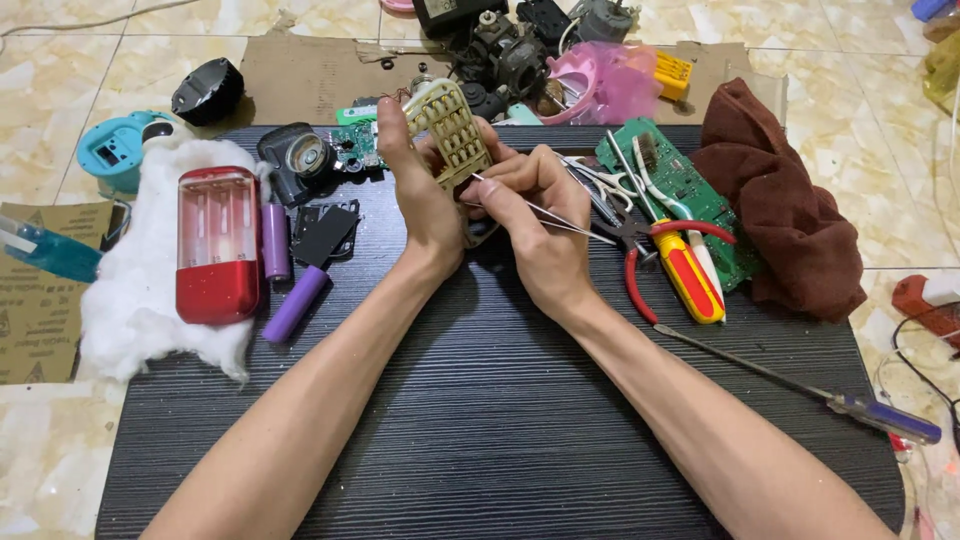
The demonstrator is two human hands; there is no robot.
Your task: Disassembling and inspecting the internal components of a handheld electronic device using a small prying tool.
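Nearest the camera, two bare forearms reach out over the dark, ribbed black board (480,420) that serves as the work surface. The left hand (425,190) is closed around a cream-coloured slotted circuit panel (452,130), holding it upright above the far middle of the board. The right hand (535,225) pinches a pair of thin metal tweezers (545,215) whose tips rest against the panel's lower edge. By the look of it, the job is mid-way: the appliance is already taken apart and the fine work on the panel is in progress, with nothing reassembled yet.

To the left, a red and clear plastic casing (217,245) lies on a wad of white cotton wool (130,290), with two purple cylindrical battery cells (290,280) beside it. To the right lie a red-and-yellow-handled screwdriver (690,275), red-handled pliers (640,250), a green circuit board (690,195) and a crumpled brown cloth (790,210). Near the board's right edge lies a long blue-handled screwdriver (860,405). Farther off, on flattened cardboard (300,75), sit small motors (510,55) and a pink plastic housing (610,85).
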